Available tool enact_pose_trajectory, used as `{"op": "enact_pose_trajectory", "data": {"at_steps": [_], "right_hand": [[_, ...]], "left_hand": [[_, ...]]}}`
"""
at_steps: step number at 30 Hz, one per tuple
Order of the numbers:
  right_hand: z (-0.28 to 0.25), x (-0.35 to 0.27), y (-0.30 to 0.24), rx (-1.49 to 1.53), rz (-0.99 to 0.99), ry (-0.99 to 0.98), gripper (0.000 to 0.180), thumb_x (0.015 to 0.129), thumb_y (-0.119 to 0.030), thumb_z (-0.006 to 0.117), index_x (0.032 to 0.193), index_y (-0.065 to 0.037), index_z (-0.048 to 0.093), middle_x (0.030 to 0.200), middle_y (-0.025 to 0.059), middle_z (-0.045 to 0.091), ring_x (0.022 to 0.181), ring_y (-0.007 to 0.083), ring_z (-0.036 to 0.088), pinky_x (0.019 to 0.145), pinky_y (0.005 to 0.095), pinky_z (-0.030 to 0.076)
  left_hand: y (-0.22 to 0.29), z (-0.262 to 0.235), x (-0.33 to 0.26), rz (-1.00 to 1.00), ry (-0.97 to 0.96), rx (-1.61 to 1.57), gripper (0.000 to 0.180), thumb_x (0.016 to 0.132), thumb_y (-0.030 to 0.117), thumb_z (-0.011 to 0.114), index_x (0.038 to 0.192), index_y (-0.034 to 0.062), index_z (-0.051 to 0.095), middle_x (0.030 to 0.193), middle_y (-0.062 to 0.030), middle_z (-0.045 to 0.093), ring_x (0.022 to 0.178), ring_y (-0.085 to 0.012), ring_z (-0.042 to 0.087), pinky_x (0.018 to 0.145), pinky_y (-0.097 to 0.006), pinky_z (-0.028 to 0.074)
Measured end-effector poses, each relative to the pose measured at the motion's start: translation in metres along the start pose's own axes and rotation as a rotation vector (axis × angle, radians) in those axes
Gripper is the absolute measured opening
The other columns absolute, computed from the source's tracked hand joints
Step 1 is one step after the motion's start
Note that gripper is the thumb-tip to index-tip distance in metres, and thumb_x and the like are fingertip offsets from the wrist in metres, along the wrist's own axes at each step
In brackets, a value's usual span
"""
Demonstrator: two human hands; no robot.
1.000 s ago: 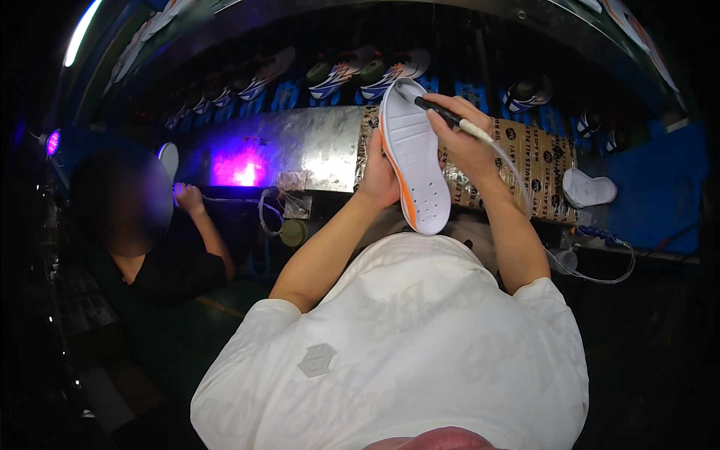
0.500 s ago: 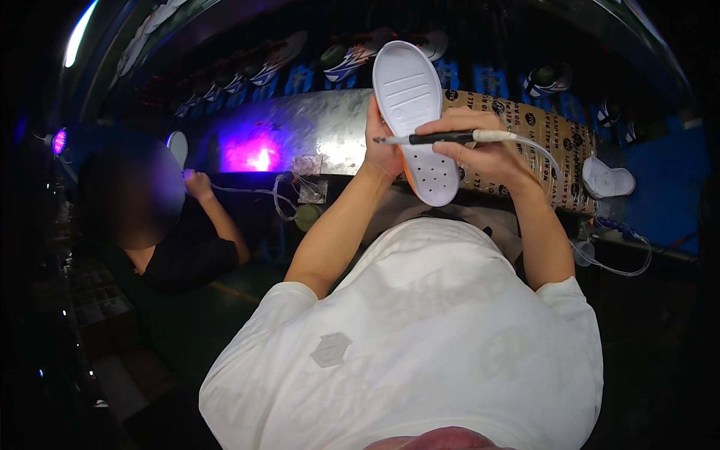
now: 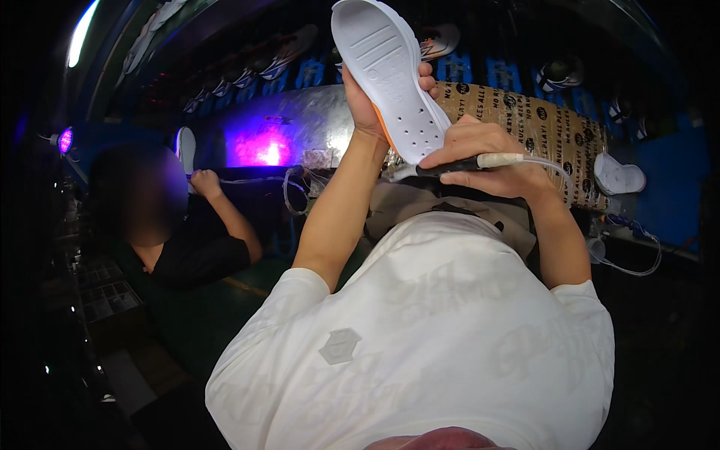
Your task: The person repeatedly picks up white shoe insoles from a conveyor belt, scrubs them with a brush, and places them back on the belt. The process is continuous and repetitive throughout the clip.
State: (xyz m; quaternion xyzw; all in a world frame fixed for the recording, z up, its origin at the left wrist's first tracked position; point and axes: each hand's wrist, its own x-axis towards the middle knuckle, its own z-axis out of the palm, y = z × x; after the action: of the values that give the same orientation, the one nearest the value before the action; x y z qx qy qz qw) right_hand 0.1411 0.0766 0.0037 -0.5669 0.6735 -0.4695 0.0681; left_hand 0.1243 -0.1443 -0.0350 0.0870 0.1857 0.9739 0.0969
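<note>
A white shoe sole [image 3: 386,71] with an orange patch on its side is held up and tilted. My left hand [image 3: 363,109] grips it from beneath, with fingertips showing past its right edge. In my right hand [image 3: 487,154] is a pen-like applicator [image 3: 446,168] with a dark grip and a clear hose behind it. Its tip lies beside the lower end of the sole, where small holes dot the surface; whether the two touch, I cannot tell.
Brown printed paper [image 3: 517,120] covers part of the metal bench [image 3: 319,112]. Another white sole [image 3: 619,176] lies at the right. Several shoes on blue holders [image 3: 502,75] line the back. At left a co-worker's hand [image 3: 205,182] works near a sole [image 3: 185,148]; a purple lamp [image 3: 66,140] glows.
The sole has moved up and left, tilting more, with my left hand. My right hand and the applicator have dropped to the sole's lower end.
</note>
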Motion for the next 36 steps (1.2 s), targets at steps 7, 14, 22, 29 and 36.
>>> {"op": "enact_pose_trajectory", "data": {"at_steps": [7,14,22,29,36], "right_hand": [[0.001,0.005,-0.015,-0.262,-0.035,0.113,0.032,0.082,-0.016,0.082,0.113,-0.011,0.078,0.078,0.0018,0.063,0.077,0.0197,0.057,0.077,0.0338,0.043],[-0.002,0.008,-0.018,-0.260,0.045,0.139,0.028,0.083,-0.019,0.082,0.110,-0.012,0.078,0.080,0.0005,0.065,0.076,0.0199,0.054,0.080,0.0347,0.044],[-0.013,0.004,-0.017,-0.302,0.064,0.088,0.027,0.084,-0.021,0.081,0.110,-0.014,0.078,0.083,0.0014,0.063,0.079,0.0209,0.053,0.078,0.0346,0.042],[-0.027,0.005,-0.029,-0.325,0.101,0.044,0.031,0.083,-0.016,0.081,0.113,-0.014,0.077,0.083,0.0016,0.061,0.081,0.0214,0.056,0.083,0.0358,0.044],[-0.032,0.000,-0.036,-0.297,0.166,0.084,0.029,0.084,-0.018,0.080,0.113,-0.015,0.076,0.084,0.0015,0.062,0.081,0.0216,0.058,0.087,0.0362,0.047]], "left_hand": [[0.024,0.010,0.016,-0.028,-0.239,0.134,0.085,0.096,0.078,0.027,0.136,0.0102,0.058,0.106,-0.0193,0.063,0.088,-0.0257,0.065,0.081,-0.043,0.055],[0.043,0.034,0.035,-0.157,-0.426,0.248,0.089,0.098,0.074,0.037,0.150,0.0026,0.048,0.133,-0.0189,0.065,0.106,-0.0331,0.070,0.084,-0.052,0.059],[0.031,0.075,0.047,-0.192,-0.079,1.078,0.079,0.105,0.068,0.026,0.143,0.0058,0.056,0.122,-0.0201,0.067,0.108,-0.0269,0.069,0.092,-0.043,0.057],[0.022,0.091,0.060,-0.373,-0.018,1.729,0.085,0.098,0.076,0.035,0.130,0.0052,0.071,0.119,-0.0285,0.069,0.104,-0.0351,0.072,0.088,-0.042,0.057],[0.018,0.087,0.065,-0.511,-0.062,1.928,0.084,0.097,0.075,0.037,0.126,0.0054,0.074,0.120,-0.0300,0.069,0.105,-0.0407,0.070,0.090,-0.045,0.055]]}}
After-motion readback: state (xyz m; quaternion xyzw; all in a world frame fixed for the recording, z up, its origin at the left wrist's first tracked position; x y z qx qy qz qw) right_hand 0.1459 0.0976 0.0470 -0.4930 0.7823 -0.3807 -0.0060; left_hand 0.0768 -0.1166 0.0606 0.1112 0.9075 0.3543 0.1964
